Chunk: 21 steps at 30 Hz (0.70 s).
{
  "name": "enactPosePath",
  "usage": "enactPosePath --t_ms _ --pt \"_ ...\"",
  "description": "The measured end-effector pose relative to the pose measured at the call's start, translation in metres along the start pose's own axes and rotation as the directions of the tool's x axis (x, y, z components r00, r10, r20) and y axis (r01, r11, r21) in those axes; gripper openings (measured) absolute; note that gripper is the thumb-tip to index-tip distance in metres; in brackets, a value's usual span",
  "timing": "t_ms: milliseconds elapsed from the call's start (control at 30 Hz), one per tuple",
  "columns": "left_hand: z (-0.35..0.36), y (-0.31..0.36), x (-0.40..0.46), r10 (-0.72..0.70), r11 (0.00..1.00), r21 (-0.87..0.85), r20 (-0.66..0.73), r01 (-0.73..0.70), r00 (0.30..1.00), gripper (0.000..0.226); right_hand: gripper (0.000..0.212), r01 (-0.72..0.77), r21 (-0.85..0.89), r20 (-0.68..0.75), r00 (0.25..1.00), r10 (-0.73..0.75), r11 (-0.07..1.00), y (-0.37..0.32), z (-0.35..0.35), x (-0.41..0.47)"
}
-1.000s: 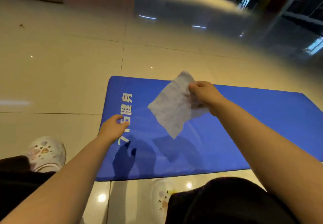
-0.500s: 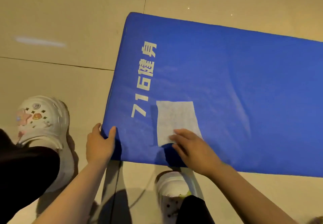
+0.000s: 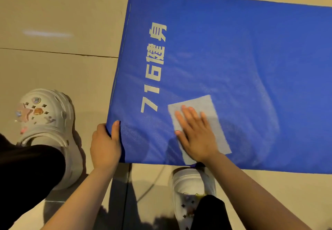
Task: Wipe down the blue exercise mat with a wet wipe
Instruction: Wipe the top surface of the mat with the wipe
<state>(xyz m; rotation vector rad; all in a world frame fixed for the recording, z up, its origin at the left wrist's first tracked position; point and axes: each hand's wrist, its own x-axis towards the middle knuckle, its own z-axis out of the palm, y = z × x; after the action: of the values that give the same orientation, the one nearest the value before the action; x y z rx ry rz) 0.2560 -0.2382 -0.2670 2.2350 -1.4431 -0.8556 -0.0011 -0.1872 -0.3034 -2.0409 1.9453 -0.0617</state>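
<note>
Here, the blue padded exercise mat (image 3: 233, 59) with pale printed lettering lies on the glossy beige tiled floor (image 3: 62, 14), filling the right and centre of the frame. The thin white rectangular wet wipe (image 3: 203, 107) lies flat on the mat's lower centre, just right of the lettering. The right hand (image 3: 195, 132) presses on it with fingers straight and spread, palm down. At the mat's lower left corner, the left hand (image 3: 106, 145) grips the edge, thumb on top and fingers curled beneath. A white clog with charms (image 3: 45, 118) stands at left; another white clog (image 3: 192, 190) stands below the mat's near edge.
</note>
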Motion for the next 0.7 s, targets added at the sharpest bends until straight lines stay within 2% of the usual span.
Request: enactPosePath --t_ms 67,167,233,300,333,367,433,500,567,633,667,700 --pt "0.007 -0.005 0.002 -0.004 1.000 0.025 -0.009 0.004 1.000 0.044 0.062 -0.197 0.002 -0.068 0.978 0.197 0.980 0.043 -0.007 -0.017" --pt "0.017 -0.008 -0.002 0.069 0.981 0.190 -0.100 -0.049 0.993 0.049 0.073 -0.546 0.027 -0.074 0.834 0.547 0.837 0.110 -0.022 -0.058" --pt "0.027 -0.004 -0.013 0.216 0.950 0.249 -0.101 -0.186 0.971 0.054 0.077 -0.661 0.030 -0.084 0.746 0.661 0.750 0.127 -0.027 -0.070" --pt "0.042 0.001 -0.023 0.272 0.922 0.294 -0.033 -0.251 0.962 0.063 0.077 -0.719 0.065 -0.101 0.685 0.721 0.692 0.115 -0.022 -0.060" --pt "0.049 0.003 -0.027 0.253 0.917 0.320 -0.005 -0.238 0.967 0.067 0.074 -0.690 0.070 -0.108 0.712 0.693 0.720 0.099 -0.018 -0.051" --pt "0.054 0.003 -0.029 0.233 0.911 0.347 0.013 -0.223 0.972 0.070 0.069 -0.597 0.054 -0.133 0.790 0.598 0.801 0.077 -0.011 -0.042" --pt "0.057 0.002 -0.029 0.234 0.899 0.378 0.018 -0.223 0.972 0.074 0.062 -0.256 -0.047 -0.154 0.957 0.246 0.966 0.017 0.006 -0.023" --pt "0.057 0.000 -0.028 0.238 0.896 0.382 0.015 -0.225 0.971 0.077 0.059 0.086 -0.052 -0.092 0.992 -0.090 0.995 -0.036 0.013 -0.003" --pt "0.056 0.001 -0.029 0.225 0.906 0.366 0.003 -0.211 0.974 0.079 0.056 0.320 0.014 0.017 0.947 -0.320 0.947 -0.056 0.010 0.016" --pt "0.054 0.008 -0.030 0.174 0.928 0.330 0.026 -0.173 0.984 0.086 0.053 0.355 -0.040 0.049 0.934 -0.353 0.934 -0.026 0.003 0.035" --pt "0.051 0.010 -0.029 0.147 0.938 0.308 0.060 -0.158 0.987 0.090 0.055 0.276 -0.093 0.021 0.961 -0.275 0.957 0.001 -0.001 0.041" --pt "0.048 0.011 -0.028 0.120 0.944 0.295 0.099 -0.144 0.988 0.096 0.058 0.125 -0.106 -0.005 0.992 -0.127 0.986 0.033 -0.008 0.044"
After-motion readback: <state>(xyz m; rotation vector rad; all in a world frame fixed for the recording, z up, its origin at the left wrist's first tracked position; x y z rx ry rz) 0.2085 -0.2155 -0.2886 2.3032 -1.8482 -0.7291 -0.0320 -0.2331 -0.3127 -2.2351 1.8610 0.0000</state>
